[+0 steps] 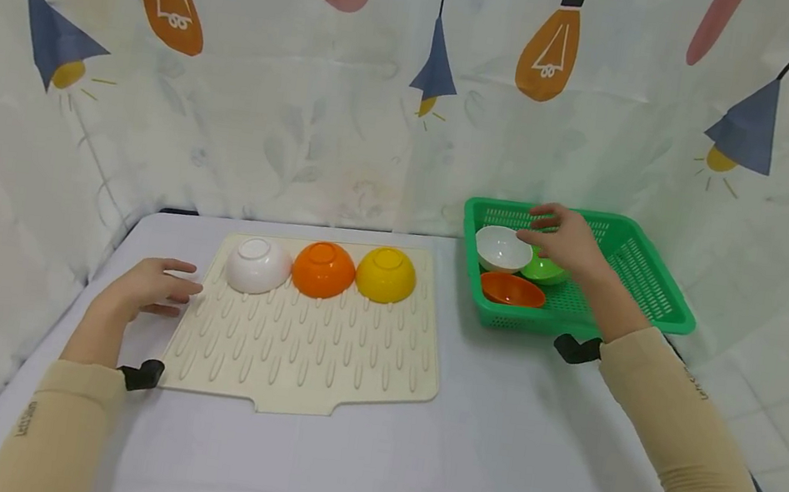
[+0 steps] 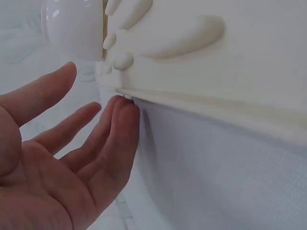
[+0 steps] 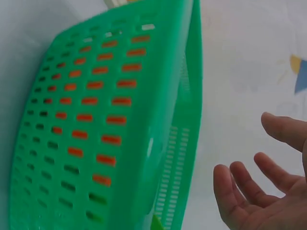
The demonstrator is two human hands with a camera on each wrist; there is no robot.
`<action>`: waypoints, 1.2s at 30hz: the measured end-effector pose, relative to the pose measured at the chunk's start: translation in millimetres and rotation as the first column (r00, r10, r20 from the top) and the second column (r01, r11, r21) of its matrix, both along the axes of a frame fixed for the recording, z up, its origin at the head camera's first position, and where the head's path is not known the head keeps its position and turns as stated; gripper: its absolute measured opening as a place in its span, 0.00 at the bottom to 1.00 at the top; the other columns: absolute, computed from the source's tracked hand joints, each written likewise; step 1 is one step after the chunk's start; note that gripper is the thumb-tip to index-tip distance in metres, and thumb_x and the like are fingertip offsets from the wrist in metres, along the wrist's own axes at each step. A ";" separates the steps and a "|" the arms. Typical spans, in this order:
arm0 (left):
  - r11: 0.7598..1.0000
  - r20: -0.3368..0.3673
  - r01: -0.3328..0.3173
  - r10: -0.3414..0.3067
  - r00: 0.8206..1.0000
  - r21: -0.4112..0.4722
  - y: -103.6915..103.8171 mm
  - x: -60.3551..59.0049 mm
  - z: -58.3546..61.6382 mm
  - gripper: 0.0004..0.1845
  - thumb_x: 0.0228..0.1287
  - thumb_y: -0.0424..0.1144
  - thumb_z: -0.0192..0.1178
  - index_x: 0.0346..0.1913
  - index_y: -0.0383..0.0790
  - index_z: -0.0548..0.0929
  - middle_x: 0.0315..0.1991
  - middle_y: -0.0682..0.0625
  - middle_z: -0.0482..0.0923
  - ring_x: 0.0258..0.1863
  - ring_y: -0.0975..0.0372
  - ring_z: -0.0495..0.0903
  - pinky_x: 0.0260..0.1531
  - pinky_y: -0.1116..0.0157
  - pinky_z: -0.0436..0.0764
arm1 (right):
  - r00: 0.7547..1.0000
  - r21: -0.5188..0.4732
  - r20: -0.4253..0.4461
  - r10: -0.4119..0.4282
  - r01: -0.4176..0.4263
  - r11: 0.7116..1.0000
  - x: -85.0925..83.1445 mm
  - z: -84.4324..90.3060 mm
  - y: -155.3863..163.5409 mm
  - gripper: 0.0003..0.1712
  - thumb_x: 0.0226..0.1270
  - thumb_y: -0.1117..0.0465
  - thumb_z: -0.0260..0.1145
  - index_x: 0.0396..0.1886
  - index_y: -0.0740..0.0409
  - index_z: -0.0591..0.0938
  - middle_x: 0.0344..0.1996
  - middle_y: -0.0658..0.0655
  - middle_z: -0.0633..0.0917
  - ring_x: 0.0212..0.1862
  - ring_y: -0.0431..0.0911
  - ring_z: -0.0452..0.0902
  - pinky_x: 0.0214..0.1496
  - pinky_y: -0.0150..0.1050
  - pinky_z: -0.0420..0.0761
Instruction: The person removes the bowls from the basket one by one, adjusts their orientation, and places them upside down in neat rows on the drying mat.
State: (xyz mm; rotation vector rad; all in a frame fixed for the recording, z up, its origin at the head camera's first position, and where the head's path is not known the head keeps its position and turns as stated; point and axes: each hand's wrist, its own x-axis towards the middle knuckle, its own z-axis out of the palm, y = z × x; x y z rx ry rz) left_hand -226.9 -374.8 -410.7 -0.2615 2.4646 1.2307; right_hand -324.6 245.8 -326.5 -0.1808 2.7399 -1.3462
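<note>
Over the green plastic basket (image 1: pixel 583 327) hovers my right hand (image 1: pixel 565 241), fingers loosely bent and holding nothing. Inside that basket lie a white bowl (image 1: pixel 502 250), an orange bowl (image 1: pixel 512 290) and a green bowl (image 1: pixel 542 272), the last partly hidden by the hand. My left hand (image 1: pixel 155 288) is at the left edge of the cream ridged drying mat (image 1: pixel 319 353), its fingers relaxed and empty; in the left wrist view its fingertips (image 2: pixel 127 108) are at the mat's edge. Upside down along the mat's far side stand a white bowl (image 1: pixel 259 266), an orange bowl (image 1: pixel 323 270) and a yellow bowl (image 1: pixel 386 275).
A white cloth covers the table (image 1: pixel 362 477). Behind it hangs a curtain (image 1: pixel 349 139) printed with lamps and bulbs, close to the table's back edge. The basket stands at the back right corner.
</note>
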 end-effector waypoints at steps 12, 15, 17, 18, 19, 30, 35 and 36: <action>0.999 -0.024 0.026 -0.025 0.999 0.042 -11.3 -10.8 -17.2 0.38 0.65 0.25 0.65 0.73 0.19 0.60 0.63 0.27 0.69 0.41 0.63 0.81 0.43 0.61 0.86 | 0.993 -0.102 0.082 -0.081 0.089 0.991 -13.4 9.5 37.3 0.43 0.77 0.47 0.63 0.80 0.61 0.57 0.75 0.71 0.62 0.67 0.65 0.68 0.66 0.55 0.75; 0.999 -0.036 0.031 -0.029 0.999 0.041 -11.6 -11.4 -18.4 0.38 0.63 0.24 0.65 0.73 0.19 0.60 0.62 0.28 0.69 0.40 0.63 0.81 0.42 0.61 0.87 | 0.989 -0.078 0.110 -0.097 0.105 0.991 -19.1 11.4 45.5 0.45 0.78 0.46 0.62 0.82 0.61 0.54 0.77 0.71 0.58 0.70 0.69 0.64 0.70 0.61 0.68; 0.999 -0.036 0.031 -0.030 0.999 0.043 -10.9 -11.1 -18.4 0.38 0.62 0.23 0.65 0.72 0.19 0.60 0.61 0.28 0.69 0.40 0.63 0.81 0.42 0.61 0.87 | 0.986 -0.058 0.122 -0.111 0.119 0.991 -24.5 11.8 50.4 0.46 0.77 0.47 0.62 0.82 0.63 0.53 0.78 0.72 0.53 0.72 0.70 0.60 0.71 0.62 0.67; 0.999 -0.034 0.031 -0.030 0.999 0.044 -10.7 -11.0 -18.6 0.38 0.62 0.23 0.65 0.73 0.19 0.60 0.62 0.28 0.68 0.40 0.63 0.81 0.42 0.61 0.87 | 0.985 -0.042 0.127 -0.121 0.127 0.991 -26.9 12.0 52.3 0.46 0.77 0.47 0.62 0.82 0.63 0.52 0.79 0.71 0.51 0.73 0.70 0.59 0.71 0.62 0.66; 0.998 -0.033 0.032 -0.031 0.999 0.045 -10.5 -10.9 -18.6 0.38 0.62 0.23 0.65 0.73 0.19 0.60 0.62 0.28 0.68 0.40 0.63 0.81 0.42 0.61 0.87 | 0.982 -0.026 0.134 -0.130 0.135 0.990 -29.3 12.1 54.2 0.46 0.77 0.47 0.62 0.82 0.64 0.52 0.79 0.71 0.49 0.73 0.70 0.57 0.71 0.62 0.66; 0.999 -0.030 0.035 -0.033 0.999 0.038 -7.4 -11.1 -16.4 0.39 0.62 0.23 0.65 0.73 0.20 0.60 0.62 0.27 0.67 0.41 0.61 0.81 0.42 0.61 0.86 | 0.928 0.001 0.364 -0.081 0.086 0.996 -44.1 1.3 66.9 0.45 0.82 0.55 0.54 0.81 0.70 0.40 0.78 0.78 0.43 0.75 0.75 0.47 0.65 0.64 0.73; 0.998 -0.030 0.046 -0.044 0.999 0.047 -6.9 -11.4 -14.8 0.39 0.62 0.23 0.65 0.74 0.21 0.59 0.63 0.26 0.66 0.42 0.61 0.81 0.43 0.61 0.86 | 0.895 -0.076 0.444 -0.031 0.072 0.995 -47.9 -7.5 70.1 0.41 0.82 0.65 0.48 0.80 0.72 0.36 0.77 0.81 0.40 0.75 0.76 0.47 0.67 0.61 0.73; 0.998 -0.029 0.045 -0.044 0.999 0.048 -7.6 -11.0 -14.6 0.39 0.62 0.23 0.65 0.74 0.21 0.59 0.63 0.26 0.66 0.42 0.61 0.81 0.43 0.61 0.86 | 0.893 -0.077 0.449 -0.030 0.072 0.994 -48.6 -8.6 69.8 0.41 0.81 0.66 0.48 0.80 0.73 0.37 0.76 0.81 0.41 0.75 0.75 0.48 0.67 0.60 0.73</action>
